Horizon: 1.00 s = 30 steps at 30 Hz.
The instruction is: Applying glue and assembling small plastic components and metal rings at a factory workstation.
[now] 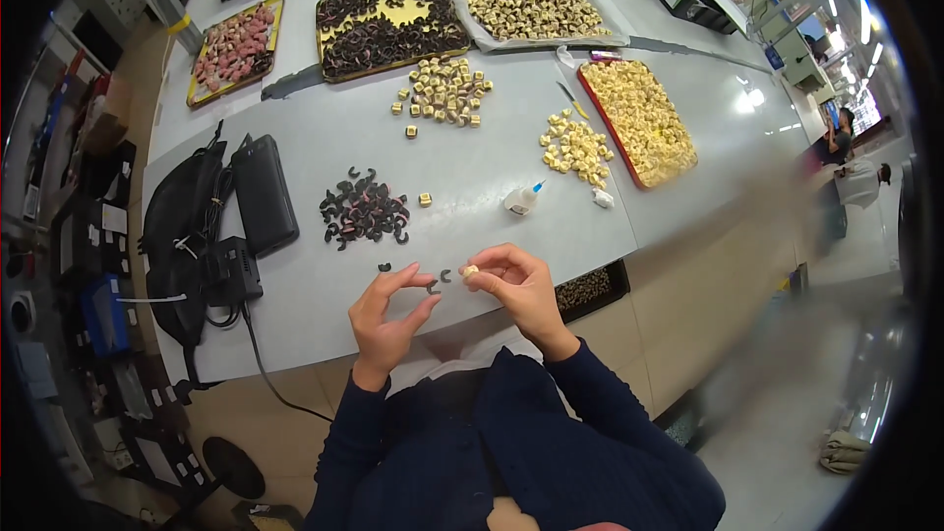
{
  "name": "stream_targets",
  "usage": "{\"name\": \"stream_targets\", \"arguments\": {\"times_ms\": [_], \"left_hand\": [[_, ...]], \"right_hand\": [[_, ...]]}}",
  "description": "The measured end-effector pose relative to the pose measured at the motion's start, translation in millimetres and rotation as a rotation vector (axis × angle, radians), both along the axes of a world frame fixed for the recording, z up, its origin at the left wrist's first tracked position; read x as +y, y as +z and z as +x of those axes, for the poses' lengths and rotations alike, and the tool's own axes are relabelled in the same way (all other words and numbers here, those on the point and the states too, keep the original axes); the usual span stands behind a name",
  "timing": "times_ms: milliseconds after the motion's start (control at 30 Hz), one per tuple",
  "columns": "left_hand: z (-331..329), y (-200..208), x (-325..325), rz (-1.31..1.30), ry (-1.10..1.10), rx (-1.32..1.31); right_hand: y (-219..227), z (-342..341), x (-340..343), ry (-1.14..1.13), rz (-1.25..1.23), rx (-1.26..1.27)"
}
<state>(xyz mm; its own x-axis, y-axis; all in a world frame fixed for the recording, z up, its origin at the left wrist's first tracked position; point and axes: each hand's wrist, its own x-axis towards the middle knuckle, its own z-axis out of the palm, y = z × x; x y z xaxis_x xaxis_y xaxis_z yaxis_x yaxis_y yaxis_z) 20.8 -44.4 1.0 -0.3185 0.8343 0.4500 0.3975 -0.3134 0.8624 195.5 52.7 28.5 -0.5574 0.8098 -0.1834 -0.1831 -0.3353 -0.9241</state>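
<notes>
Near the table's front edge, my left hand (385, 320) pinches a small dark C-shaped piece (433, 288) between thumb and forefinger. A second dark C-shaped piece (445, 275) lies close by, between my two hands. My right hand (523, 297) grips a small cream block (471, 272) with its fingertips, facing the dark piece. Beyond my left hand is a pile of loose dark curved pieces (362, 211), with a lone cream-and-dark block (425, 200) beside it. A small white squeeze bottle (520, 200) with a blue tip stands beyond my right hand.
Cream blocks (575, 147) lie beside a red-rimmed tray (598, 116). Cream-and-dark blocks (442, 91) are heaped further back, before several trays, one of dark pieces (364, 49). A yellow-handled tool (573, 101) lies right. At left are a black case (264, 195) and a cabled box (232, 270).
</notes>
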Motion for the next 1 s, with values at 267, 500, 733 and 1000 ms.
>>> {"name": "stream_targets", "arguments": {"times_ms": [267,500,733,1000], "left_hand": [[6.4,-1.2,8.7,0.036,-0.05,-0.069],[5.5,0.2,8.6,0.021,-0.009,-0.026],[6.2,-0.7,9.4,0.048,-0.029,-0.029],[5.9,-1.9,9.9,0.054,-0.044,-0.021]], "right_hand": [[-0.5,5.0,-0.7,-0.004,-0.128,0.009],[2.0,-0.5,-2.1,-0.027,-0.176,0.002],[-3.3,1.0,-3.3,0.02,-0.155,0.034],[-2.5,-3.9,-5.0,0.117,-0.157,-0.014]]}}
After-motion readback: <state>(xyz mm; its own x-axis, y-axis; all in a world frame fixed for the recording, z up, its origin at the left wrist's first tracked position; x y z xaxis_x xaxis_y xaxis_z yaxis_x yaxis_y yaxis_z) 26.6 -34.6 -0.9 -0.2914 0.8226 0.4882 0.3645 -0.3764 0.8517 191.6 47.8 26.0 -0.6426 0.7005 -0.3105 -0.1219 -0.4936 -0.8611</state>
